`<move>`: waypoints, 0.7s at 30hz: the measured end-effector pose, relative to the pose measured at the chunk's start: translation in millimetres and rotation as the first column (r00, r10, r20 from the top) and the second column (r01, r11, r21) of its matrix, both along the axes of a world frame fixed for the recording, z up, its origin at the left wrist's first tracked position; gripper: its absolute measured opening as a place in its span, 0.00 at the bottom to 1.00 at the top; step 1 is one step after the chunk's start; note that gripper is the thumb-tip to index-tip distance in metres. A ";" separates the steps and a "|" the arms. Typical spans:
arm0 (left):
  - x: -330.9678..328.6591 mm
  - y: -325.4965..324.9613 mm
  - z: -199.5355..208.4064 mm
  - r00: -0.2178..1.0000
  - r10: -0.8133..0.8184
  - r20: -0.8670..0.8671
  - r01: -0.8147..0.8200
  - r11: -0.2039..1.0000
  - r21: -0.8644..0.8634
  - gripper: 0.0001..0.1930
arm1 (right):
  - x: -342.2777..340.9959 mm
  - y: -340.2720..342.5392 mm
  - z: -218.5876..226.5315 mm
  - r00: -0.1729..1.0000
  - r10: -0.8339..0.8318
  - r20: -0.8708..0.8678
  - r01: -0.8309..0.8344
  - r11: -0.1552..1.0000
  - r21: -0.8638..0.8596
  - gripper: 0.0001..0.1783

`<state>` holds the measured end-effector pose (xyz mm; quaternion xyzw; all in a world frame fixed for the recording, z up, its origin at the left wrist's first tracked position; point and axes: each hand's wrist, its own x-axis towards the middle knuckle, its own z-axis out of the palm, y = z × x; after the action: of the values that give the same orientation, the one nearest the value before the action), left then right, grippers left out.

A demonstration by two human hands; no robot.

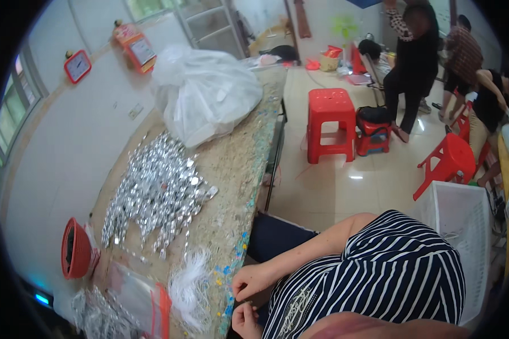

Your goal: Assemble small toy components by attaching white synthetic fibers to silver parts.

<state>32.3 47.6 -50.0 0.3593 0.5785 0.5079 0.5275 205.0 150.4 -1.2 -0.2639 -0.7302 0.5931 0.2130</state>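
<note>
My right hand [253,283] is at the table's near edge with its fingers curled closed. Just below it, my left hand [245,320] is also closed, partly cut off by my striped shirt. Anything between the fingers is too small or hidden to make out. Beside the hands, a loose bundle of white thread [191,294] lies on the worn table [232,186]. Farther up the table spreads a heap of shiny silver pieces [155,189]. Clear plastic bags with a red edge [138,296] lie left of the thread, next to more silver pieces [99,316].
A large white plastic bag [209,93] stands at the table's far end. A red ribbed tub [79,248] is at its left side. Red stools [331,121] stand on the tiled floor, and a white plastic crate [455,226] sits behind me. Several people are farther off.
</note>
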 end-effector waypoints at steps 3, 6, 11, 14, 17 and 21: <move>0.6 -1.2 3.9 0.989 -0.114 0.091 0.107 0.991 0.080 0.04 | 2.3 -1.9 5.6 1.000 0.001 0.028 0.000 1.000 -0.021 0.11; 4.2 -9.5 10.9 0.997 -0.066 0.038 0.064 0.997 0.052 0.05 | -1.5 -2.6 -0.4 1.000 0.002 0.021 -0.001 0.997 -0.074 0.11; 13.2 -18.9 28.2 0.999 -0.038 0.029 0.036 0.998 0.047 0.05 | -4.7 -2.8 -0.6 0.999 0.046 0.023 -0.043 0.993 -0.109 0.10; 14.9 -23.4 28.5 0.999 -0.008 0.031 0.009 1.000 -0.003 0.05 | -6.9 -6.1 -4.3 1.000 0.022 -0.020 -0.024 0.995 -0.096 0.11; 17.1 -21.5 26.0 1.000 0.009 0.008 -0.009 1.000 0.001 0.05 | -5.7 -5.5 -3.4 0.996 0.085 0.023 -0.082 0.991 -0.107 0.11; 18.9 -22.8 23.1 0.997 0.030 0.071 -0.030 1.000 -0.002 0.05 | -4.0 -6.9 0.0 0.996 0.090 0.021 -0.087 0.989 -0.115 0.11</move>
<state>51.3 24.7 -26.9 0.3322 0.5648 0.5280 0.5402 201.0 143.5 -1.1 -0.2504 -0.7088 0.6394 0.1615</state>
